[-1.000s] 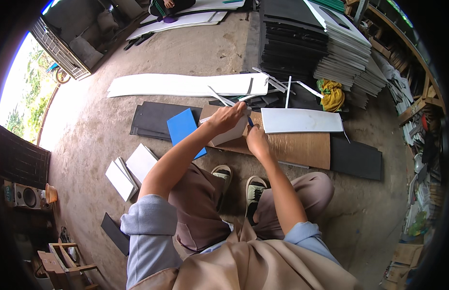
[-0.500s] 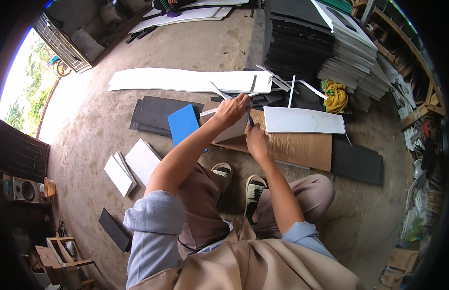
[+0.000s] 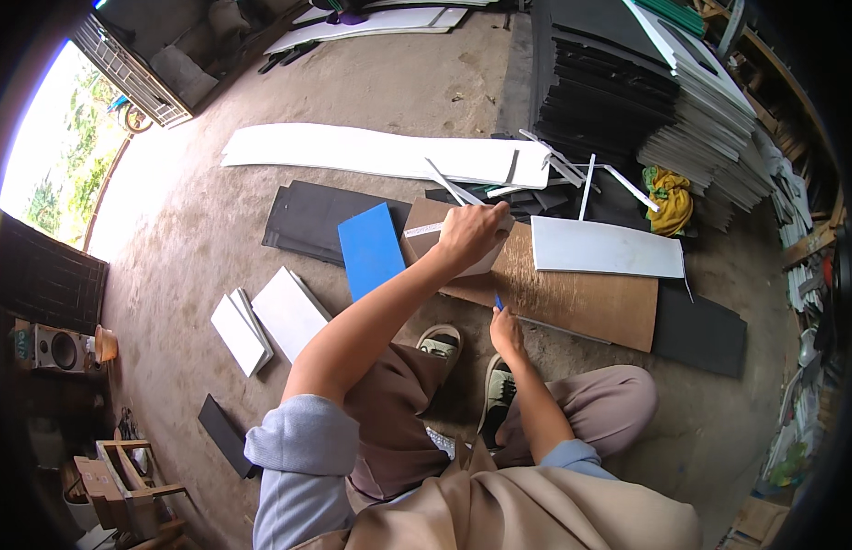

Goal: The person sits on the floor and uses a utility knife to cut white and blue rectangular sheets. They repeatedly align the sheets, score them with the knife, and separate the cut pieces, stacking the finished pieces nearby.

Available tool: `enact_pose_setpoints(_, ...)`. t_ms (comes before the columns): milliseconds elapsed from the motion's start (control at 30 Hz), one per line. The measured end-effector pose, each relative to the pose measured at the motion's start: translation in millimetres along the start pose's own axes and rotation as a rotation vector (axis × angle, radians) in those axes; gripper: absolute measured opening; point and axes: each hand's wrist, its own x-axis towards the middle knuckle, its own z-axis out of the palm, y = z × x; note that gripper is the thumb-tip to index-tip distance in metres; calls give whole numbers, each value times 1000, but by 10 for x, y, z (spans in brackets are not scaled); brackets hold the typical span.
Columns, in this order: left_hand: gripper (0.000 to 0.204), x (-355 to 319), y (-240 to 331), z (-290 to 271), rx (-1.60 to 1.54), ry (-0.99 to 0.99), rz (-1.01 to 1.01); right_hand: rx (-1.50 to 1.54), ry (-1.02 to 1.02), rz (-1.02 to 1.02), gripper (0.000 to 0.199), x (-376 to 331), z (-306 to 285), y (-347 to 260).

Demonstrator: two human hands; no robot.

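My left hand presses down on a small white sheet piece, fingers curled over it and over a pale strip that sticks out to the left. The piece lies on a brown board on the floor. My right hand is at the board's near edge, just above my shoes, closed on a thin blue-handled cutter whose tip points up at the board. A blue panel lies just left of the board.
A white rectangular panel rests on the board's far right. A long white sheet, black sheets, loose white strips and tall sheet stacks lie beyond. Small white panels sit at left, a black panel at right.
My right hand has drawn the cutter back from beside my left hand to the board's near edge. My left hand has stayed pressed on the white piece.
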Motion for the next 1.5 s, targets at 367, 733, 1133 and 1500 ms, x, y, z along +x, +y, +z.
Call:
enact_pose_setpoints(367, 30, 118, -61, -25, -186, 37, -87, 35, 99, -55, 39, -121, -354, -188)
enact_pose_setpoints(733, 22, 135, -14, -27, -87, 35, -108, 67, 158, -117, 39, -82, -413, -279)
enact_pose_setpoints(1133, 24, 159, 26, 20, -56, 98, -159, 57, 229, -140, 36, -16, -423, -256)
enact_pose_setpoints(1500, 26, 178, 25, 20, -28, 108, -184, 22, 256, -174, 40, 1, -476, -279)
